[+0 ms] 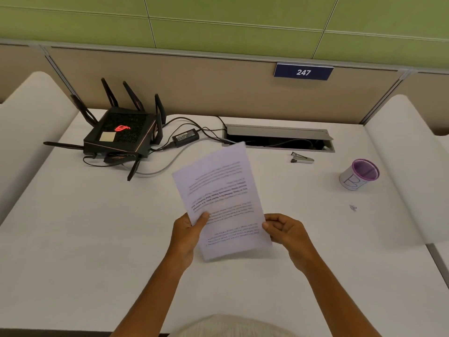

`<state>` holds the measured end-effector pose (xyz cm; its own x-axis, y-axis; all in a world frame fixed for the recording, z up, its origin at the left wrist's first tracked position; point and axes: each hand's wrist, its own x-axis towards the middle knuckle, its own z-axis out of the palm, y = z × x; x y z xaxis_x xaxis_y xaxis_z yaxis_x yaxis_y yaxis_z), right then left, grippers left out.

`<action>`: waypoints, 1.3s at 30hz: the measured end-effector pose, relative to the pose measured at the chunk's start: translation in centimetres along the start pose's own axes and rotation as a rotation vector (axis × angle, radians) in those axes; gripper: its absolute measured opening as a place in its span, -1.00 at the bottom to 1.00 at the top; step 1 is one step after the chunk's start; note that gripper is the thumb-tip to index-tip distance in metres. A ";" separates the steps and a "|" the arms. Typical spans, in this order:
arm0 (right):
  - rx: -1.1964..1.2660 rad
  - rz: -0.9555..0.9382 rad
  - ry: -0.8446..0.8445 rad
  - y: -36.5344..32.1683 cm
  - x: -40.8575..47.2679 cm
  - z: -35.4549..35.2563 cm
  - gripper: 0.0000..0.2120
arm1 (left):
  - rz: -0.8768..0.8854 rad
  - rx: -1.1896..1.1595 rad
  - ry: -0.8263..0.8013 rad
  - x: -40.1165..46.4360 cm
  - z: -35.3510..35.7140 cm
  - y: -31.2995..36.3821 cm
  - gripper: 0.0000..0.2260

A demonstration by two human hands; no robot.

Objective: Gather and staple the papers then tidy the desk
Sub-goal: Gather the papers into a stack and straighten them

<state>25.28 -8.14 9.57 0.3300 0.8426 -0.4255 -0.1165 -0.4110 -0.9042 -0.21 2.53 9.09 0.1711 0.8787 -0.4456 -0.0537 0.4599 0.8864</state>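
I hold a stack of white printed papers above the middle of the white desk, with the text upside down to me. My left hand grips the lower left edge, thumb on top. My right hand pinches the lower right edge. A small grey and black stapler lies on the desk beyond the papers to the right, apart from both hands. Further right stands a purple mesh pen cup wrapped in white paper.
A black router with several antennas sits at the back left, with its power brick and cables trailing to an open cable tray at the back. A tiny scrap lies near the cup. Padded dividers flank both sides.
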 end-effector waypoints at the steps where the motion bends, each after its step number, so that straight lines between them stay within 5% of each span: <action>1: 0.046 0.017 -0.008 0.3 -0.3 0.0 -0.74 | -0.021 -0.049 0.008 -0.1 -0.3 -0.1 -0.78; 8: 0.383 0.045 0.099 2.3 -2.2 3.9 -0.64 | -0.161 -0.383 0.029 -1.8 0.5 -1.7 -0.67; 16: 0.225 0.078 0.260 1.9 -1.8 4.4 -0.78 | -0.161 -0.397 -0.018 -2.6 0.7 -3.3 -0.60; 20: 0.059 0.047 0.224 0.6 -1.2 1.2 -0.79 | -0.145 -0.348 0.018 -1.1 -2.8 -2.3 -0.66; 28: -0.125 -0.076 0.174 -2.1 -0.7 -1.8 -0.84 | -0.058 0.172 -0.124 0.6 -4.7 0.9 -0.66; 39: -0.013 -0.163 0.384 -0.3 -1.0 0.0 -0.81 | 0.141 0.214 -0.039 -0.5 -2.4 0.2 -0.84</action>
<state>25.00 -8.86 10.24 0.6686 0.7071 -0.2301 -0.0229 -0.2897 -0.9568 -2.71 2.52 9.23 0.2150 0.9247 -0.3141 0.1287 0.2920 0.9477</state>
